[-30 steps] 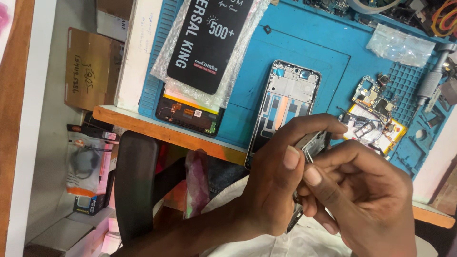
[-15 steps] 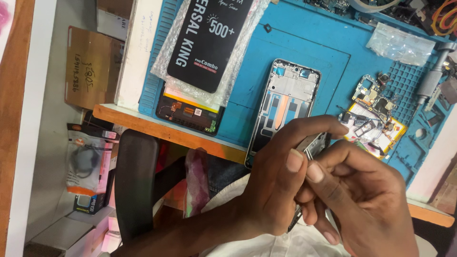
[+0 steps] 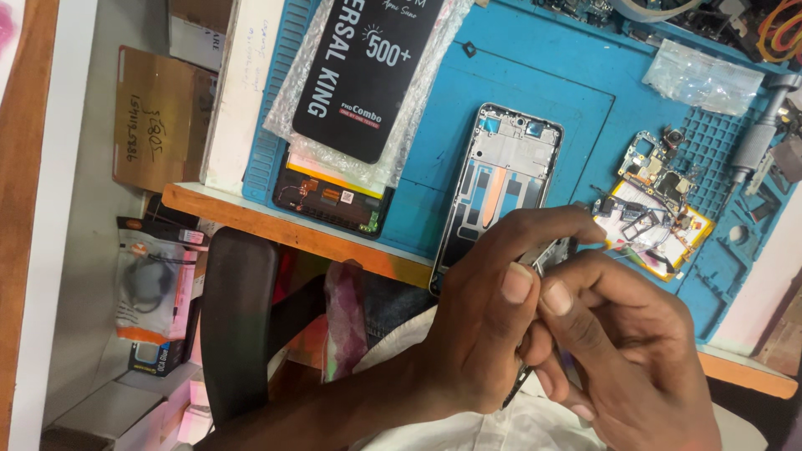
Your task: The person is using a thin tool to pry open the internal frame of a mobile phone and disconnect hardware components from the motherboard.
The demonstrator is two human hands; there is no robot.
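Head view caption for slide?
Both hands pinch a small metal part beside a bare phone frame on a blue mat.

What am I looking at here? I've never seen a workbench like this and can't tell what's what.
The view comes from a camera worn on a person's head, looking down at their own bare hands. The left hand and right hand together pinch a small thin dark part, mostly hidden by the fingers. Beyond them lies a blue rubber work mat. On it rest an empty silver phone frame, a long black flat box in clear bubble wrap, a dark phone screen panel under it, a green circuit board on a yellow-edged battery, and a clear plastic bag.
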